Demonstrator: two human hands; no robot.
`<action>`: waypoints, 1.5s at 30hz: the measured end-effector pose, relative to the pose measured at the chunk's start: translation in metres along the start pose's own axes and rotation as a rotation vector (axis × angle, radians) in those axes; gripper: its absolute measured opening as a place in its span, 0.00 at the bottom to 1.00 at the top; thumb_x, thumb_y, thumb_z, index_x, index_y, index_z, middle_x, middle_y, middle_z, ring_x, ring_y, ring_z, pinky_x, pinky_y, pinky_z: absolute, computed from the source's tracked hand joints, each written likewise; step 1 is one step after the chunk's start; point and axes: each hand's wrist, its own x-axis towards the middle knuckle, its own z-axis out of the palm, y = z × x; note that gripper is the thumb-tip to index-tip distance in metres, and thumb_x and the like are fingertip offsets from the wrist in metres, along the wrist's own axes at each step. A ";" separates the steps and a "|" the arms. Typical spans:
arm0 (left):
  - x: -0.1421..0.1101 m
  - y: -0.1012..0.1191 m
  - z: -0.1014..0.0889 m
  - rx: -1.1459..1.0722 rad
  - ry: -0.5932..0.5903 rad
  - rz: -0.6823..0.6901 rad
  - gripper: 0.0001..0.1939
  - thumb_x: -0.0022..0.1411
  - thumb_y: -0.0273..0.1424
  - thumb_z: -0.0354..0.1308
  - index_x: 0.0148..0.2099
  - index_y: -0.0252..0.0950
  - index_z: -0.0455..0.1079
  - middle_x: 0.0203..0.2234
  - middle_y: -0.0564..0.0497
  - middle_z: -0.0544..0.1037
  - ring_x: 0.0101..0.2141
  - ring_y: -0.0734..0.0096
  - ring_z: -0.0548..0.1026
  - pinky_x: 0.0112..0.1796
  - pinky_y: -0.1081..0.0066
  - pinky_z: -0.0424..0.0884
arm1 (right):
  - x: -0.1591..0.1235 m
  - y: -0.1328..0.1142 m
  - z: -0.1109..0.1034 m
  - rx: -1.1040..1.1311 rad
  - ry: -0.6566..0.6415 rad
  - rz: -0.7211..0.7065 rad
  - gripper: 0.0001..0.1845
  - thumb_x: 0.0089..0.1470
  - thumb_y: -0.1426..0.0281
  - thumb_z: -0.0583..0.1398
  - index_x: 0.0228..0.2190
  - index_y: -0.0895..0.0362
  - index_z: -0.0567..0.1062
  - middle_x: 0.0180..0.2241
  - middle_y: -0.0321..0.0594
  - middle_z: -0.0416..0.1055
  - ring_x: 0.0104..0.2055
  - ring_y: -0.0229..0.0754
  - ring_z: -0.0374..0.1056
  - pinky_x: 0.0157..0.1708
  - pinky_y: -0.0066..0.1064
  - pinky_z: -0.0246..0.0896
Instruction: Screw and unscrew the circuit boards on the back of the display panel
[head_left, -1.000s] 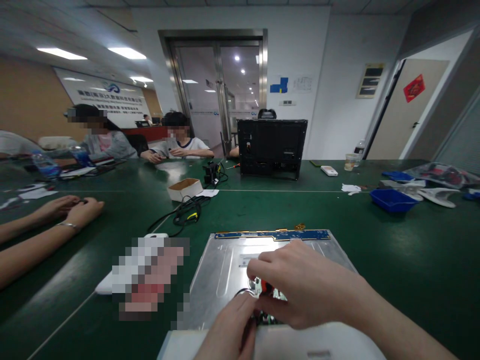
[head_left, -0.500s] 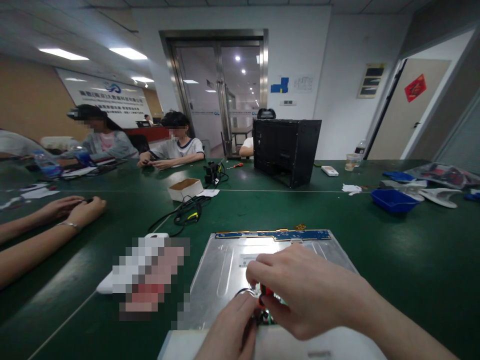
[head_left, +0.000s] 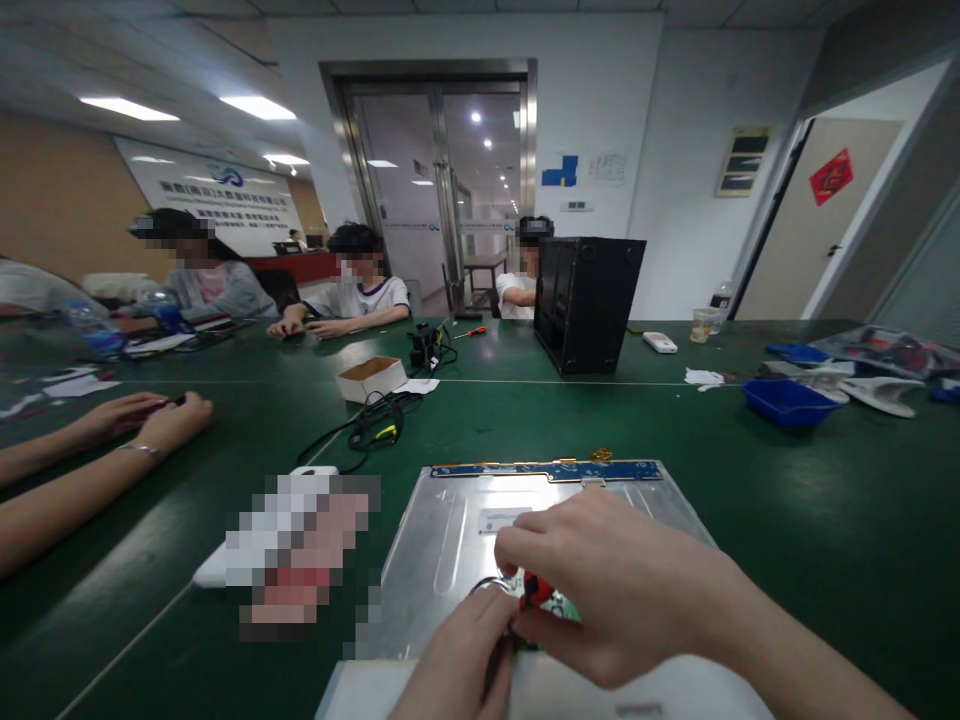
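Note:
A flat silver metal panel point(head_left: 420, 560) lies in front of me, with a blue circuit strip point(head_left: 525, 470) along its far edge. Over its near part, the fingers of my right hand point(head_left: 600, 580) are curled round a red-and-black screwdriver handle point(head_left: 537, 588). The tool's tip is hidden. My left hand point(head_left: 465, 640) is closed low beside the handle, fingertips together near a dark wire point(head_left: 491, 581); what they pinch cannot be made out. Part of a green circuit board point(head_left: 566, 606) shows under my right hand. A white casing point(head_left: 690, 690) sits at the near edge.
A white box point(head_left: 370, 380) and black cables point(head_left: 375, 425) lie beyond the panel to the left. A white device point(head_left: 277, 520) is at left, partly pixelated. Farther off stand a black computer case point(head_left: 592, 305) and a blue tray point(head_left: 791, 402). Another person's hands point(head_left: 161, 420) are at left.
My right fingers have shifted slightly round the handle, and more red shows. My left hand stays put. Across the table the computer case has turned and moved right, uncovering a person behind it.

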 end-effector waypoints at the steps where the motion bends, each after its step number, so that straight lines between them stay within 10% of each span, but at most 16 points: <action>1: 0.000 -0.001 0.001 -0.002 0.003 0.006 0.16 0.59 0.21 0.49 0.47 0.37 0.70 0.42 0.43 0.76 0.42 0.60 0.74 0.45 0.65 0.72 | -0.001 -0.001 -0.001 0.003 0.003 -0.015 0.10 0.49 0.67 0.59 0.35 0.55 0.68 0.31 0.37 0.73 0.27 0.38 0.65 0.21 0.30 0.42; 16: -0.003 0.001 -0.001 0.022 -0.016 -0.004 0.17 0.61 0.21 0.49 0.49 0.40 0.70 0.46 0.46 0.76 0.45 0.62 0.74 0.47 0.67 0.71 | 0.005 0.001 0.002 -0.082 0.011 0.047 0.13 0.59 0.57 0.57 0.34 0.55 0.69 0.27 0.36 0.75 0.25 0.38 0.66 0.22 0.30 0.37; 45: 0.001 0.000 0.003 0.019 0.013 0.016 0.18 0.58 0.18 0.47 0.46 0.37 0.70 0.41 0.45 0.76 0.41 0.62 0.73 0.42 0.67 0.71 | -0.002 -0.001 -0.001 -0.005 -0.031 0.004 0.14 0.50 0.70 0.57 0.41 0.55 0.67 0.35 0.38 0.72 0.28 0.38 0.63 0.22 0.31 0.41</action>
